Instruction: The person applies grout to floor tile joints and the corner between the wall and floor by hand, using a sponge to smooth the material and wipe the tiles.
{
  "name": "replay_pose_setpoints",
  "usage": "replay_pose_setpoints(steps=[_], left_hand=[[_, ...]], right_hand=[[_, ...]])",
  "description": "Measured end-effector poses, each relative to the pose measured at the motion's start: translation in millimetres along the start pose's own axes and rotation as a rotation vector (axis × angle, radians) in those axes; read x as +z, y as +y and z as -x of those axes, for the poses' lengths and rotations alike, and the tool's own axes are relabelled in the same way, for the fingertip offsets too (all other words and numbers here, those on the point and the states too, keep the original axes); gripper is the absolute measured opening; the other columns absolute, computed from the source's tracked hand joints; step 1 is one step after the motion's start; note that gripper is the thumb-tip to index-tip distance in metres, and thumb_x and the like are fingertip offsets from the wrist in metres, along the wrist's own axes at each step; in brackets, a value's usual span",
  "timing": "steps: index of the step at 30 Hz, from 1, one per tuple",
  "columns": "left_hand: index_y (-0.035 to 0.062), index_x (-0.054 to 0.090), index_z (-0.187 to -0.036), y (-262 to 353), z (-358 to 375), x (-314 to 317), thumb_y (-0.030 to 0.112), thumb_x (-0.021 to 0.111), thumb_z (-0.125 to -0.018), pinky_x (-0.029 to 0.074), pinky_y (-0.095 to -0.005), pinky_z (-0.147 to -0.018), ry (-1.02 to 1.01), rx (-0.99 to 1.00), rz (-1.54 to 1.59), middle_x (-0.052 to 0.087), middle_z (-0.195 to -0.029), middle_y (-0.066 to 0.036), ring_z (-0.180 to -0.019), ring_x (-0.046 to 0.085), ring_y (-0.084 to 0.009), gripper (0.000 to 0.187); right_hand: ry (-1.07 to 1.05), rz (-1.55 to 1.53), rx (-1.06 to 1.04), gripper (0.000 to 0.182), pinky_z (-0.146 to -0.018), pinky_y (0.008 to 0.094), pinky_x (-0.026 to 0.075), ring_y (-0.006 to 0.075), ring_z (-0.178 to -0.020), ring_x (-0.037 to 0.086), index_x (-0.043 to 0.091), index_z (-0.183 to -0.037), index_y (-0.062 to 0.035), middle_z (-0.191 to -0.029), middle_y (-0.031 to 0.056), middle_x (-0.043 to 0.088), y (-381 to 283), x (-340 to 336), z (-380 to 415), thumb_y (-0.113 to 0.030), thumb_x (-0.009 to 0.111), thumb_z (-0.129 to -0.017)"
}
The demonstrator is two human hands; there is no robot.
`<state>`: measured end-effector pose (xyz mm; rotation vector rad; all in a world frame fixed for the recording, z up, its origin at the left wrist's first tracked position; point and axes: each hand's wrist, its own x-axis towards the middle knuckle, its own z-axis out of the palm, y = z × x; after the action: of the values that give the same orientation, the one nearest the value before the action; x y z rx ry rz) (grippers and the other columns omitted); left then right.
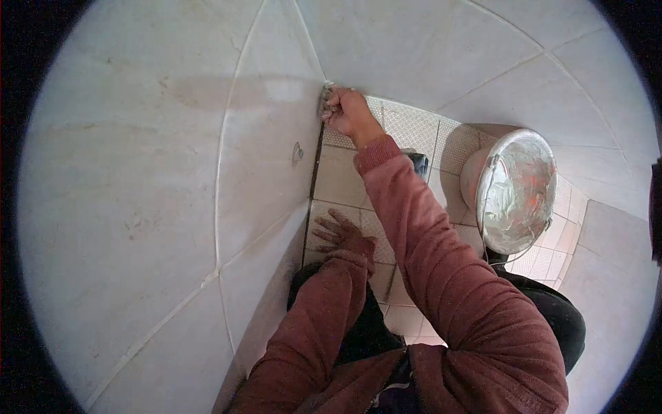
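My right hand reaches into the corner where two tiled walls meet the floor. Its fingers are closed around a small greyish lump, mostly hidden by them, whose kind I cannot make out. A bit of white paste shows in the corner just above the fingers. My left hand is open, fingers spread, low over the floor tiles beside the left wall. To the right of my right arm stands a bucket with a wire handle, its inside smeared with pale paste.
Pale wall tiles with white joints rise on the left, and more wall tiles at the back. A metal fitting sits on the left wall. The floor tiles are patterned. A dark object lies partly behind my right forearm.
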<state>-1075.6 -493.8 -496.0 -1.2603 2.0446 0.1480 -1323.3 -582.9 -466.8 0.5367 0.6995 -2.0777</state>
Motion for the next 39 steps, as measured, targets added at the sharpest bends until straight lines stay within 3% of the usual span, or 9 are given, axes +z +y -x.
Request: replay_pose_setpoints(steps=[10,12,15,28,30,34,36,37,39], left_hand=[[0.0089,-0.013,-0.133,-3.4,8.1,-23.3,0.047,0.073,-0.056,0.013,-0.0657,-0.093,-0.127,0.052,0.035,-0.011,-0.138,-0.024,-0.126,-0.003,-0.0449,0.122],[0.0091,-0.013,-0.134,-0.6,4.0,-11.8,0.047,0.073,-0.057,0.013,-0.0662,-0.092,-0.043,0.022,0.014,-0.011,-0.138,-0.024,-0.126,-0.003,-0.0448,0.121],[0.009,-0.013,-0.134,-2.8,-3.6,10.6,0.046,0.074,-0.057,0.013,-0.066,-0.093,0.046,0.023,-0.059,-0.011,-0.138,-0.024,-0.126,-0.003,-0.0449,0.122],[0.0096,-0.012,-0.134,-4.6,-0.1,3.4,0.044,0.074,-0.056,0.013,-0.0646,-0.094,0.058,0.034,-0.124,-0.01,-0.138,-0.023,-0.127,-0.002,-0.0439,0.121],[0.0097,-0.012,-0.134,-4.1,8.3,-18.8,0.045,0.074,-0.056,0.013,-0.0645,-0.094,-0.049,0.055,0.002,-0.011,-0.138,-0.022,-0.127,-0.003,-0.0432,0.121],[0.01,-0.013,-0.134,-1.3,7.6,-14.3,0.046,0.073,-0.057,0.013,-0.0642,-0.094,-0.001,0.046,0.004,-0.012,-0.138,-0.022,-0.127,-0.004,-0.0429,0.121],[0.0112,-0.014,-0.134,-1.4,3.5,-8.3,0.046,0.074,-0.057,0.012,-0.0642,-0.095,-0.028,0.012,-0.032,-0.013,-0.138,-0.022,-0.127,-0.005,-0.0429,0.121],[0.0112,-0.014,-0.134,-1.1,4.5,-12.7,0.046,0.074,-0.057,0.012,-0.0642,-0.095,-0.024,0.014,-0.034,-0.013,-0.138,-0.022,-0.127,-0.005,-0.0429,0.121],[0.0125,-0.015,-0.133,-0.8,9.7,-22.8,0.046,0.074,-0.056,0.012,-0.0638,-0.095,-0.07,0.019,0.045,-0.013,-0.138,-0.021,-0.127,-0.005,-0.0426,0.123]], right_hand=[[0.111,0.325,-0.081,0.011,-0.044,0.0262,0.03,0.0105,-0.05,0.034,0.047,-0.087,-0.0084,-0.059,-0.0008,0.037,23.2,-52.5,-8.9,-0.006,0.038,-0.08],[-0.097,0.815,-0.439,0.012,-0.043,0.026,0.031,0.0114,-0.05,0.036,0.047,-0.085,-0.0079,-0.059,-0.0002,0.038,36.7,-78.6,-47.0,-0.006,0.036,-0.082],[0.041,0.646,-0.143,0.011,-0.043,0.0257,0.031,0.0126,-0.051,0.039,0.047,-0.085,-0.0071,-0.059,0.0006,0.038,21.4,-17.3,-2.7,-0.005,0.037,-0.081],[0.056,0.099,-0.057,0.013,-0.044,0.0296,0.033,0.0137,-0.052,0.039,0.044,-0.063,-0.0083,-0.06,0.0017,0.041,-2.4,5.6,2.1,0.002,0.042,-0.069],[0.067,0.742,-0.388,0.013,-0.046,0.0321,0.035,0.0146,-0.054,0.042,0.046,-0.06,-0.0081,-0.062,0.003,0.045,-5.3,16.6,9.1,0.0,0.044,-0.071],[0.042,1.187,-0.884,0.012,-0.045,0.032,0.037,0.0155,-0.053,0.045,0.05,-0.062,-0.0065,-0.061,0.0031,0.047,-0.4,-48.9,-36.1,-0.004,0.048,-0.073],[-0.046,2.019,-1.403,0.009,-0.042,0.0323,0.037,0.0183,-0.055,0.05,0.051,-0.065,-0.0038,-0.059,0.0051,0.049,1.1,-64.5,-31.8,-0.006,0.05,-0.074],[-0.042,2.017,-1.406,0.009,-0.042,0.0323,0.037,0.0183,-0.055,0.05,0.051,-0.065,-0.0038,-0.059,0.0051,0.049,4.2,-56.8,-28.4,-0.006,0.05,-0.074],[0.129,0.762,-0.221,0.008,-0.051,0.0348,0.044,0.0255,-0.061,0.054,0.056,-0.07,-0.0008,-0.066,0.0103,0.055,7.8,-26.7,-17.8,-0.008,0.051,-0.071]])
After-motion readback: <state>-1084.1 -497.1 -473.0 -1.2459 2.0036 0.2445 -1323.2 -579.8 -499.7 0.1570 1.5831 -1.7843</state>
